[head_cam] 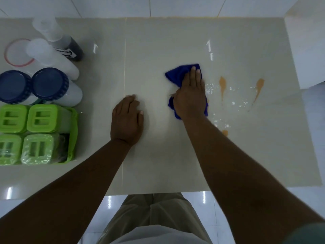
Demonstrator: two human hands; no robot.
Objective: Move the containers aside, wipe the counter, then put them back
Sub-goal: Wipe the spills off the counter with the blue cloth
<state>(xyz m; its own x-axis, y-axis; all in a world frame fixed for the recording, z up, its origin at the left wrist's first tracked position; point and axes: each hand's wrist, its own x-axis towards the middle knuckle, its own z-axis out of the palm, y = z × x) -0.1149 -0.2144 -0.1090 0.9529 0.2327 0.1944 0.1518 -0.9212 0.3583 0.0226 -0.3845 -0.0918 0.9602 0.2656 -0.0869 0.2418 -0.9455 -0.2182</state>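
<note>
Right hand: the right hand (190,95) lies flat, fingers together, pressing a blue cloth (177,75) onto the counter (158,41) just right of centre frame.
Left hand: the left hand (127,119) rests palm down on bare counter at centre, fingers loosely spread, holding nothing.
Cloth: bunched under the palm, a corner poking out towards the top of the frame.
Spill: orange streaks (222,85) and pale wet specks sit right of the cloth, close beside it.
Containers: all grouped at the left edge; two blue-lidded jars (50,83) mid-left, four green-lidded boxes (41,118) in a green tray (74,132) below them, clear bottles (51,58) at upper left.
Person: beige trousers show at the bottom centre.
</note>
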